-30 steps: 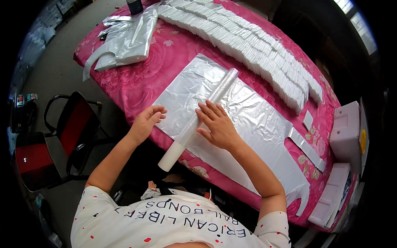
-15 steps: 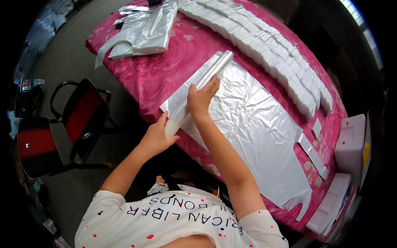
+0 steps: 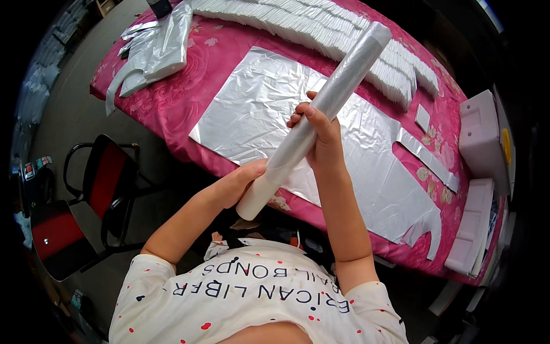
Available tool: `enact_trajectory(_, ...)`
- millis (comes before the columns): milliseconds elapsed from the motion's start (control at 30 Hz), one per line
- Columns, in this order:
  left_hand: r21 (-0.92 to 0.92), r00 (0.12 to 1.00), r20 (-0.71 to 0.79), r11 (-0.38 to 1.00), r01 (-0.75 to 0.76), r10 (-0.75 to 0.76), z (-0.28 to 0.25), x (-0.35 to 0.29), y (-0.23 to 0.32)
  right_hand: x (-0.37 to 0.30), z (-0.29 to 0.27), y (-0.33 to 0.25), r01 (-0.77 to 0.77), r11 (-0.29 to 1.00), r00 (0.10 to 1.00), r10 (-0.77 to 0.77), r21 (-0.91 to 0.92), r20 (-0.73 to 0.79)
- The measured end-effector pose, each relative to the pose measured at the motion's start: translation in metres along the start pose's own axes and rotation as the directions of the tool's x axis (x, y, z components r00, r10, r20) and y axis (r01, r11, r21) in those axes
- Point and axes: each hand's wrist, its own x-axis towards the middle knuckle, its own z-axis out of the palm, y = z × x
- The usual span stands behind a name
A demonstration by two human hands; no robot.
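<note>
Lifted off the table since the earlier frames: long white roll of clear plastic film [image 3: 312, 120], now held slanting from 7 to 1 o'clock above the flat silvery plastic sheet [image 3: 366, 172]. Left hand [image 3: 243, 182] wrapped closed around the roll's lower end; right hand [image 3: 321, 135] clasped shut around its middle. Beneath, pink floral tablecloth [image 3: 189, 97]. At 12 o'clock, row of stacked white folded packets [image 3: 344, 34], partly hidden behind the roll's tip. At 10 o'clock, heap of crumpled plastic bags [image 3: 157, 43]. At 8 o'clock, red-and-black chair [image 3: 106, 183]. At 3 o'clock, pale pink boxes [image 3: 484, 143].
</note>
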Motion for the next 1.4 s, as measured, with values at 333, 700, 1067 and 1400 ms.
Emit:
enact_trajectory(333, 0.693, 0.942, -0.202, 0.719, -0.055, 0.267, 0.041, 0.01, -0.02, -0.029, -0.021, -0.013, 0.057, 0.99, 0.982, -0.079, -0.127, -0.171)
enact_trajectory(700, 0.055, 0.985, 0.058, 0.985, 0.162, -0.166, 0.06, 0.003, -0.016, -0.03, -0.039, -0.012, -0.019, 0.992, 0.997, 0.027, 0.127, -0.066)
enact_trajectory(1067, 0.072, 0.96, -0.136, 0.964, 0.254, -0.243, 0.029, 0.026, -0.041, -0.054, -0.052, 0.023, -0.016, 1.0, 0.969, 0.014, -0.007, -0.247)
enact_trajectory(1400, 0.38, 0.867, -0.17, 0.78, 0.497, -0.469, 0.005, -0.012, -0.051, -0.02, -0.151, -0.032, -0.087, 0.996, 0.901, 0.069, -0.022, -0.428)
